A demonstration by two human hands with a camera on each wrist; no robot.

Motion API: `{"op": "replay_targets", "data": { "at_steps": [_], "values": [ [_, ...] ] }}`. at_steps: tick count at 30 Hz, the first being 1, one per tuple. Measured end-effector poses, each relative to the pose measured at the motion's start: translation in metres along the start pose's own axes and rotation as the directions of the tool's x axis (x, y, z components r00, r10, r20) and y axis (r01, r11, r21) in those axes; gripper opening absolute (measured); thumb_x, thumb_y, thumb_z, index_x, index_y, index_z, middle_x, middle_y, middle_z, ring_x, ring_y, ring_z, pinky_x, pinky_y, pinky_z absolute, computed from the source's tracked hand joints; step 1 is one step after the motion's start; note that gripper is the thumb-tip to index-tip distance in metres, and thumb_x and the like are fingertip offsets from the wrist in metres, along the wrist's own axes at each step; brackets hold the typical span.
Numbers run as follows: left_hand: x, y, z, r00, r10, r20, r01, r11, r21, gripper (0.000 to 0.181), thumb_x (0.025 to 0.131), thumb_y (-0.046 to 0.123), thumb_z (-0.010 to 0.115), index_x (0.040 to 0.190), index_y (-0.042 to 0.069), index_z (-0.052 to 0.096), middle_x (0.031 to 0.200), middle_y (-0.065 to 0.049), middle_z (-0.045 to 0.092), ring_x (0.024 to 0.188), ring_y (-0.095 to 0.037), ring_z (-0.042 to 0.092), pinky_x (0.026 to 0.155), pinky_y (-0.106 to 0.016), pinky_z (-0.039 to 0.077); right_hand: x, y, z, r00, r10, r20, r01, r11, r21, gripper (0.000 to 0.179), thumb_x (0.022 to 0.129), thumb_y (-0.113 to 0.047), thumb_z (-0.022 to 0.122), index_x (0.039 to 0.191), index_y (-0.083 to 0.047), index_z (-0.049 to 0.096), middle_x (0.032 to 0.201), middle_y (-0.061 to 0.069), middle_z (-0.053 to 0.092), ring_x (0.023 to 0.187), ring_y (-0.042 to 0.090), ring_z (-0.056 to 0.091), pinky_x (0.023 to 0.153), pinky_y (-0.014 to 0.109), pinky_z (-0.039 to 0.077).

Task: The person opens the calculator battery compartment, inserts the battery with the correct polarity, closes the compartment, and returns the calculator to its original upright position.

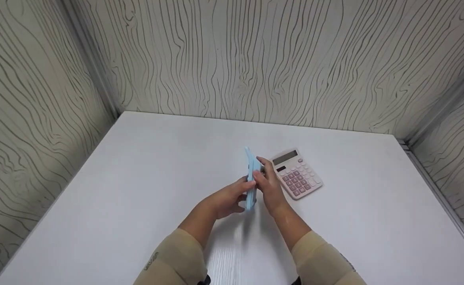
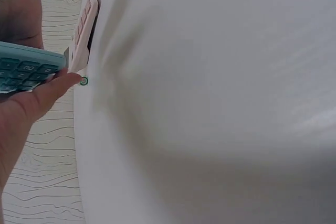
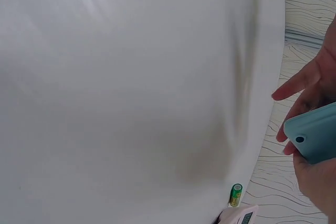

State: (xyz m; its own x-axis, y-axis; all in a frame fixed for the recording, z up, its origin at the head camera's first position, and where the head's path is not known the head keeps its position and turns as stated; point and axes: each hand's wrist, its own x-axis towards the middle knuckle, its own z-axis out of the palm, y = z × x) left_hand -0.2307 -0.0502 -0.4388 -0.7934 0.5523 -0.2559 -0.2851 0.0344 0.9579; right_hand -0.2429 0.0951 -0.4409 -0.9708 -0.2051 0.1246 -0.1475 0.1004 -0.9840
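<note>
A light blue calculator (image 1: 251, 182) is held up off the table, turned edge-on to the head view. My left hand (image 1: 229, 198) grips its lower left side, thumb across the edge. On the other side, my right hand (image 1: 271, 188) holds it with the thumb near the edge and fingers behind. Dark teal keys show on the calculator (image 2: 26, 72) in the left wrist view; the right wrist view shows its back (image 3: 317, 129) with a small round dark spot. Close by my right hand lies a pink calculator (image 1: 297, 174), keys up.
A green battery (image 3: 236, 195) stands on the table beside the pink calculator; I cannot make it out in the head view. The white table (image 1: 137, 178) meets wood-grain patterned panels (image 1: 232, 59) at the back and sides, with metal posts at the corners.
</note>
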Motion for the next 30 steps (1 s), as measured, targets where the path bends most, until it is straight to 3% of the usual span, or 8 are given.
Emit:
{"op": "replay_targets", "data": {
  "at_steps": [4, 8, 13, 17, 21, 26, 30],
  "values": [
    [0.001, -0.003, -0.003, 0.999, 0.036, 0.013, -0.036, 0.999, -0.013, 0.085, 0.082, 0.064, 0.043, 0.147, 0.019, 0.011, 0.149, -0.01, 0.022, 0.135, -0.037, 0.02, 0.103, -0.061, 0.019, -0.001, -0.001, 0.003, 1.0, -0.021, 0.005, 0.021, 1.0, 0.016, 0.054, 0.087, -0.039, 0.042, 0.137, -0.021, 0.032, 0.136, 0.013, 0.033, 0.119, 0.03, 0.038, 0.1, 0.052, 0.033],
    [0.002, 0.0, -0.003, 0.999, 0.034, -0.017, -0.034, 0.999, -0.014, 0.09, 0.08, 0.065, 0.047, 0.147, 0.016, 0.011, 0.148, -0.011, 0.025, 0.134, -0.035, 0.024, 0.105, -0.055, 0.02, -0.001, -0.001, 0.004, 1.0, -0.028, 0.01, 0.028, 0.999, 0.037, 0.054, 0.087, -0.04, 0.039, 0.137, -0.021, 0.031, 0.14, 0.011, 0.03, 0.123, 0.03, 0.034, 0.102, 0.055, 0.028],
    [0.004, 0.003, 0.001, 0.994, 0.0, -0.114, 0.0, 1.0, -0.001, 0.095, 0.077, 0.064, 0.054, 0.146, 0.014, 0.013, 0.145, -0.014, 0.028, 0.13, -0.032, 0.031, 0.105, -0.048, 0.027, -0.001, 0.002, 0.002, 0.998, -0.055, 0.013, 0.054, 0.997, 0.06, 0.055, 0.088, -0.037, 0.037, 0.138, -0.016, 0.031, 0.145, 0.01, 0.026, 0.13, 0.03, 0.028, 0.105, 0.055, 0.023],
    [0.005, 0.005, 0.002, 0.975, -0.013, -0.222, 0.031, 0.996, 0.078, 0.097, 0.076, 0.063, 0.056, 0.145, 0.011, 0.012, 0.143, -0.017, 0.03, 0.128, -0.031, 0.033, 0.104, -0.049, 0.028, -0.001, 0.002, -0.002, 0.999, -0.052, 0.0, 0.052, 0.998, 0.019, 0.053, 0.091, -0.035, 0.038, 0.139, -0.012, 0.033, 0.143, 0.012, 0.032, 0.13, 0.031, 0.032, 0.105, 0.05, 0.027],
    [0.005, 0.008, 0.004, 0.929, -0.054, -0.366, 0.133, 0.972, 0.194, 0.106, 0.069, 0.069, 0.059, 0.145, 0.01, 0.014, 0.14, -0.016, 0.034, 0.121, -0.03, 0.039, 0.101, -0.052, 0.032, -0.002, 0.0, -0.006, 1.0, -0.016, -0.002, 0.016, 1.0, -0.021, 0.053, 0.091, -0.035, 0.041, 0.137, -0.01, 0.037, 0.139, 0.01, 0.04, 0.128, 0.027, 0.038, 0.105, 0.045, 0.029],
    [0.007, 0.008, 0.009, 0.846, -0.09, -0.525, 0.265, 0.926, 0.27, 0.112, 0.06, 0.071, 0.064, 0.145, 0.012, 0.019, 0.13, -0.015, 0.04, 0.109, -0.028, 0.045, 0.093, -0.049, 0.042, -0.002, 0.0, -0.007, 0.999, 0.033, -0.012, -0.033, 0.999, -0.012, 0.049, 0.092, -0.029, 0.047, 0.136, -0.007, 0.04, 0.134, 0.011, 0.047, 0.123, 0.026, 0.045, 0.102, 0.044, 0.035],
    [0.009, 0.007, 0.013, 0.767, -0.039, -0.641, 0.348, 0.864, 0.363, 0.116, 0.057, 0.07, 0.067, 0.145, 0.013, 0.018, 0.123, -0.017, 0.036, 0.103, -0.029, 0.043, 0.085, -0.045, 0.048, -0.002, 0.003, -0.005, 0.992, 0.116, -0.052, -0.117, 0.993, -0.004, 0.048, 0.093, -0.031, 0.05, 0.135, -0.009, 0.042, 0.129, 0.01, 0.052, 0.113, 0.023, 0.053, 0.094, 0.039, 0.043]
  ]
}}
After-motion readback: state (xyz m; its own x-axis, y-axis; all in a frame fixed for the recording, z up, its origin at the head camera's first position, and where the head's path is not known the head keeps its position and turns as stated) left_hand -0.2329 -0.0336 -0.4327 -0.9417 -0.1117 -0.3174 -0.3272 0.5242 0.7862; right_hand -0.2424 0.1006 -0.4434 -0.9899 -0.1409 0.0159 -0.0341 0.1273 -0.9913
